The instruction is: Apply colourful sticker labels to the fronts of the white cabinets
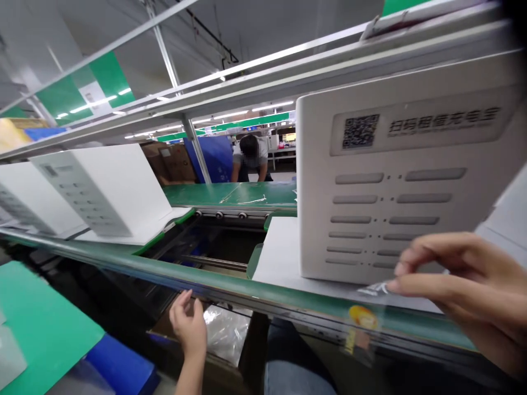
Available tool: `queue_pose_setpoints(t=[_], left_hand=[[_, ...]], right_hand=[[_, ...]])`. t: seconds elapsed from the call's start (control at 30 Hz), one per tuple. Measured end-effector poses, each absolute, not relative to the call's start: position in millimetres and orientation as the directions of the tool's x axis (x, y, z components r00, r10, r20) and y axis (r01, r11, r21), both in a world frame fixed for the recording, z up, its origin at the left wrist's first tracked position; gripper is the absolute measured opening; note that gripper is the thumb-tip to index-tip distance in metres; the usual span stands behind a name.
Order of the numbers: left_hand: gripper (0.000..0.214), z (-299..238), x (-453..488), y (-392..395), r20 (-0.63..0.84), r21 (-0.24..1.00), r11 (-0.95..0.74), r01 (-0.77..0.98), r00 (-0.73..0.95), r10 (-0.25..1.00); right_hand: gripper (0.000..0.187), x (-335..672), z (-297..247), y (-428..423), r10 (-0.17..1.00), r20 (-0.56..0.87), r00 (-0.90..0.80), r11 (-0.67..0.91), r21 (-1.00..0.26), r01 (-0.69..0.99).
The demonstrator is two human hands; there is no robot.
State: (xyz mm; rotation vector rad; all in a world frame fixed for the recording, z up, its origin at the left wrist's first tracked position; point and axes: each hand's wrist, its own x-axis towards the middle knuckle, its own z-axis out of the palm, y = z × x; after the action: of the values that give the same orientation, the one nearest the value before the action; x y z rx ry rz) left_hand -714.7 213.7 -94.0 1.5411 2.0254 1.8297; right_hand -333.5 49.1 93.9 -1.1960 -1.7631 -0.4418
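Your right hand (461, 291) sits near right, fingers loosely curled, thumb and forefinger pinched together on a small clear film tab (376, 289) at the bottom edge of the white plastic slotted charging cabinet (395, 181). Your left hand (189, 323) is low, below the green conveyor rail (173, 272), fingers half curled and slightly apart, touching a crumpled clear plastic bag (225, 329); can't tell if it grips the bag.

The cabinet stands upright on a white sheet (275, 258) just beyond the rail, slotted face toward you, long axis vertical, QR label at top. Its right side and top are cut off or blurred.

Two more white slotted cabinets (102, 186) stand far left, faces angled right. A person (249, 159) bends over at the far green table (230, 195). The label text is unreadable.
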Motion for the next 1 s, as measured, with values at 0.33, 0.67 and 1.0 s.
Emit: queue_pose_setpoints(t=[0.33,0.67,1.0], left_hand=[[0.014,142,-523,97,0.759,0.492,-0.870,-0.037,0.508,0.408],[0.012,155,-478,79,0.547,0.458,-0.884,0.095,0.754,0.364],[0.004,165,-469,76,0.547,0.329,-0.935,0.129,0.781,0.300]], right_hand=[[0.006,-325,131,25,0.514,0.736,-0.441,0.611,0.046,0.790],[0.009,-308,129,3,0.508,0.767,-0.392,0.544,0.067,0.836],[0.032,-288,106,-16,0.506,0.856,-0.109,0.588,-0.250,0.769]])
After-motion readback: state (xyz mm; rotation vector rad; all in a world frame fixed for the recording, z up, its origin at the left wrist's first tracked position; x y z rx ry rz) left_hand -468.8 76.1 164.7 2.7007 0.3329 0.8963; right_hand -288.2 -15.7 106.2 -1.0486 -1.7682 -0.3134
